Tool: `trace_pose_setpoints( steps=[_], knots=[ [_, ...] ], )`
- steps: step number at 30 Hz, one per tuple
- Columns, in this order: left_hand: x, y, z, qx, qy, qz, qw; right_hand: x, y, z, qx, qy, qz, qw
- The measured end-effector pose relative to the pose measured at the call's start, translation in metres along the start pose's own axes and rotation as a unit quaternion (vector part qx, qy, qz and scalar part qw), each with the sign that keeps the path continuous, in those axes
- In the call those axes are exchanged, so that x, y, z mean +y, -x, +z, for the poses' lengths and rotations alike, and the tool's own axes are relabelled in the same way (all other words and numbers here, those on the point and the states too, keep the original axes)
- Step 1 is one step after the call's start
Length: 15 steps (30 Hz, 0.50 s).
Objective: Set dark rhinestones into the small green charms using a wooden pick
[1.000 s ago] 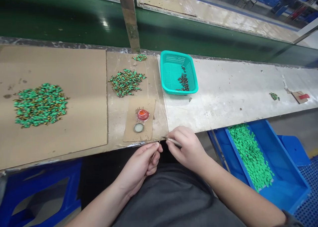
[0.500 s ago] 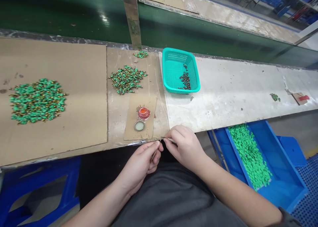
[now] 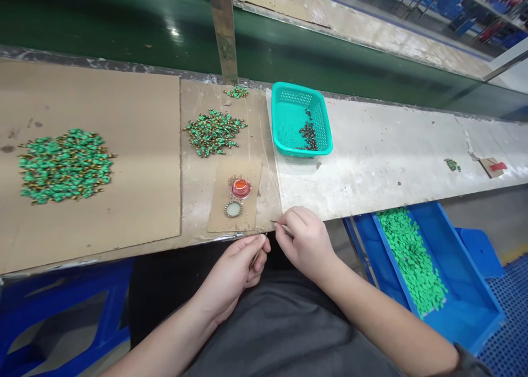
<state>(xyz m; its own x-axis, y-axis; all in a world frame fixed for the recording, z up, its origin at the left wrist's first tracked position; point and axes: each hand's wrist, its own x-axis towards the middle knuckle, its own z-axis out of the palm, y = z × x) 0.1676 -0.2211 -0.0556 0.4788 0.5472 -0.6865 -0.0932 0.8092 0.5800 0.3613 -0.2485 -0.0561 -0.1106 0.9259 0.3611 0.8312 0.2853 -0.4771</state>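
Observation:
At the table's front edge, my left hand (image 3: 241, 258) is closed, thumb against fingers, on a small piece too tiny to make out. My right hand (image 3: 306, 238) pinches a thin pointed tool (image 3: 280, 223), whose tip points left above my left fingertips and apart from them. Just beyond my hands, a cardboard strip (image 3: 218, 217) carries a small cap of red-orange liquid (image 3: 241, 187) and a round cap with pale contents (image 3: 233, 208). A pile of small green-and-gold pieces (image 3: 213, 133) lies farther back.
A larger pile of green-and-gold pieces (image 3: 68, 165) covers part of the cardboard at left. A teal basket (image 3: 280, 144) holds small dark pieces. Below the table at right, a blue bin (image 3: 466, 283) contains green discs (image 3: 412, 261). A blue stool (image 3: 109, 311) stands at lower left.
The tool in my right hand has moved up slightly, its tip away from my left fingertips. My left hand stays nearly still. The view has shifted a little.

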Motion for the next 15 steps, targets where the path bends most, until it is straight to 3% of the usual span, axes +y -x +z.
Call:
trace_pose_setpoints(
  steps=[15],
  knots=[
    [0.0007, 0.0007, 0.001, 0.007, -0.005, 0.003, 1.0, -0.0028, -0.0036, -0.002, -0.012, -0.031, 0.018, 0.999]
  ],
)
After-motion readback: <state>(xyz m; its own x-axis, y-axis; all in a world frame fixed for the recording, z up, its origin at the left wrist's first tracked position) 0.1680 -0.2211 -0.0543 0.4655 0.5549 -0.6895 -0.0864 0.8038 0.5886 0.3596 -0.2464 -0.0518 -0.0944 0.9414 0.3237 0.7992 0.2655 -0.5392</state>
